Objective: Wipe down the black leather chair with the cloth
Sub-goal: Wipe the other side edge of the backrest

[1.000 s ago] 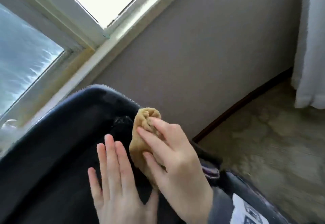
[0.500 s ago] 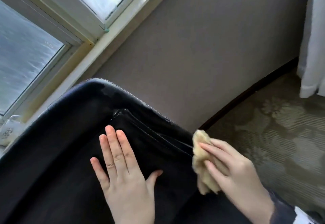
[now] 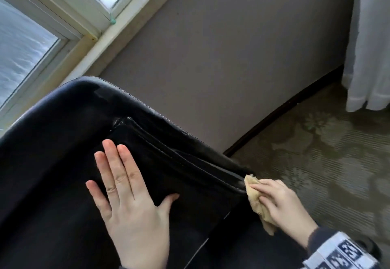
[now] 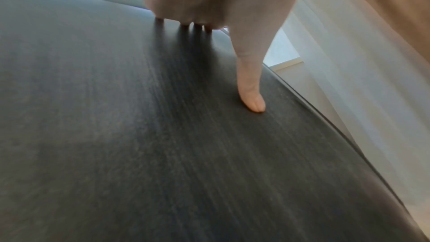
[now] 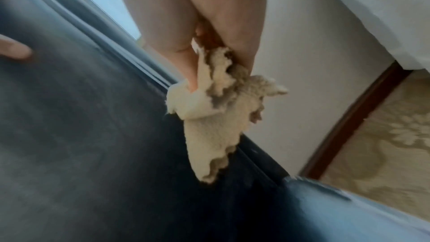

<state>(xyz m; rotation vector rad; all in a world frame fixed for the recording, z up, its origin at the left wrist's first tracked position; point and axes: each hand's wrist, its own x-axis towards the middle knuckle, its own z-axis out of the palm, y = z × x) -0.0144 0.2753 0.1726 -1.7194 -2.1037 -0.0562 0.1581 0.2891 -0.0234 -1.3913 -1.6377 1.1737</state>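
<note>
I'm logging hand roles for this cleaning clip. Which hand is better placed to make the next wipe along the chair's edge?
Right. The right hand grips the cloth against the chair edge. The left hand lies flat on the leather, holding nothing, apparently bracing.

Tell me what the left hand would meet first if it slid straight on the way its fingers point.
Probably the stitched seam where the chair panel meets its raised edge: the left hand lies flat on the leather, fingertips just short of it. Depth is unclear.
</note>
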